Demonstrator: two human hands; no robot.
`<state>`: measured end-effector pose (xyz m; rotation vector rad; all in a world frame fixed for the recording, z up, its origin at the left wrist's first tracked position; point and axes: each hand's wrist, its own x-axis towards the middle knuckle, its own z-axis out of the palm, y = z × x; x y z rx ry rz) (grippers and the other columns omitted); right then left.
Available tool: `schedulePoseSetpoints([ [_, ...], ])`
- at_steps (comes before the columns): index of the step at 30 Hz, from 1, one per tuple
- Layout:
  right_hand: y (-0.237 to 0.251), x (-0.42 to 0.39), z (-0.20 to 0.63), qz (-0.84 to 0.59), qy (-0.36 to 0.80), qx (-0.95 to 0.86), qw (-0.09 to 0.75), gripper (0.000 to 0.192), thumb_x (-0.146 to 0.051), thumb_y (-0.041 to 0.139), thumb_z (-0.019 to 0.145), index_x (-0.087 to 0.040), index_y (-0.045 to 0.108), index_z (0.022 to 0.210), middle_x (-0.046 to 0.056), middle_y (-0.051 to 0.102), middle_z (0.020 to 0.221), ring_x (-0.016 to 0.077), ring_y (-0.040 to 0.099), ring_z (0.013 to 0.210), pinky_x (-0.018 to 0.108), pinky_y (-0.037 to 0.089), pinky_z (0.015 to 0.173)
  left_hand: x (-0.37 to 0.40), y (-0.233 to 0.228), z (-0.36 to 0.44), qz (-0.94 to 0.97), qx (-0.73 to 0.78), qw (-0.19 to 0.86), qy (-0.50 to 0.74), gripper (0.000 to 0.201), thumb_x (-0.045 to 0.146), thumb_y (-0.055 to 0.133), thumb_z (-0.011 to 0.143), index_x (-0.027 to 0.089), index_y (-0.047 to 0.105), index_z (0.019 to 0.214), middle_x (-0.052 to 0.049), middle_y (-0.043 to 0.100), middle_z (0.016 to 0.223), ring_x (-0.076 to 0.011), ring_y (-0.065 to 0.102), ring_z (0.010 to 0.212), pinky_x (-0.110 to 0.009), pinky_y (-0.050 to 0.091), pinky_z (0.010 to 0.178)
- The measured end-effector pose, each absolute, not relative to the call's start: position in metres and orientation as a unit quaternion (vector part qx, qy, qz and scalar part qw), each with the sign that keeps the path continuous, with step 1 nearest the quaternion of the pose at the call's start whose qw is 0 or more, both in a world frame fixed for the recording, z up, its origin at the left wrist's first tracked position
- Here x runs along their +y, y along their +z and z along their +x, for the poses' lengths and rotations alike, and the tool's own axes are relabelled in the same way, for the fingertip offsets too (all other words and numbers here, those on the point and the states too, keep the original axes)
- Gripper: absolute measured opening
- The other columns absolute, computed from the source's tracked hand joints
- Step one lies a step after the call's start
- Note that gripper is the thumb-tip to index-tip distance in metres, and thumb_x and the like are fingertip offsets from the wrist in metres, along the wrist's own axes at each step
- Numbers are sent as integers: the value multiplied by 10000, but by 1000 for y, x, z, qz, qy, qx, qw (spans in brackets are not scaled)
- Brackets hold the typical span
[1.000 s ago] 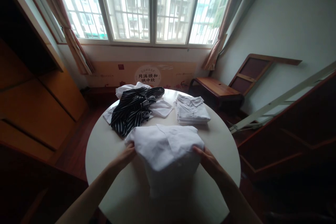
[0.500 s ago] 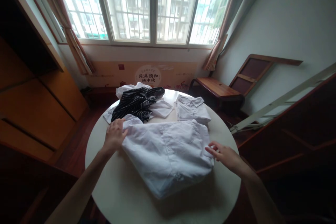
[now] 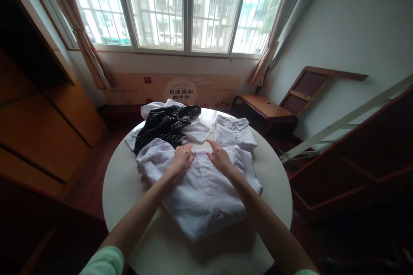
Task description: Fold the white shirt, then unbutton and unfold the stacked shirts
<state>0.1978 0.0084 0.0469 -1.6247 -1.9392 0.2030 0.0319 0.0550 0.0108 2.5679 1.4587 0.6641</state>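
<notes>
White shirt [image 3: 206, 197] on the counter [image 3: 121, 197]

At its far edge, the right hand [image 3: 219, 157] was held partly spread; whether the shirt was pinched by the left hand [image 3: 183, 158] could not be told. A striped garment [image 3: 158, 126] was heaped just beyond.

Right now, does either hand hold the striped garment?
No, the left hand and right hand are both at the far edge of the white shirt, while the striped garment lies beyond, to the left.
</notes>
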Motion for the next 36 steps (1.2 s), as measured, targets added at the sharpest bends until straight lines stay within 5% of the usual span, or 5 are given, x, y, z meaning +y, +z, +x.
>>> schedulePoseSetpoints([
  [9,45,14,204,-544,91,-754,357,334,-284,339,898,-211,444,1206,74,559,1181,200,559,1004,301,427,804,20,7,18,918,335,49,204,165,109,401,843,166,554,856,-63,564,862,-196,496,791,-329,418,729],
  [16,10,-6,199,-579,85,-765,268,347,-355,356,886,-186,563,665,29,585,593,145,519,542,247,336,533,5,-9,16,924,303,91,215,145,102,449,810,170,562,749,-51,558,828,-190,487,795,-315,416,703],
  [23,-5,-20,192,-584,89,-757,280,237,-387,527,769,-182,508,653,-14,502,554,109,430,516,224,289,517,8,-6,16,881,316,214,278,176,38,466,707,175,576,699,-33,560,780,-163,498,777,-276,413,714],
  [30,-7,-19,200,-558,148,-748,327,139,-218,473,773,-181,514,645,-9,533,609,112,449,554,225,340,556,6,-3,17,849,362,267,276,243,49,456,645,175,551,830,-21,544,774,-164,498,752,-281,417,706],
  [36,-9,-18,203,-541,222,-714,385,165,-243,451,811,-176,547,694,2,571,658,129,511,616,237,386,622,9,-2,33,819,419,286,269,257,316,482,792,190,588,989,-26,606,756,-172,544,707,-284,415,702],
])
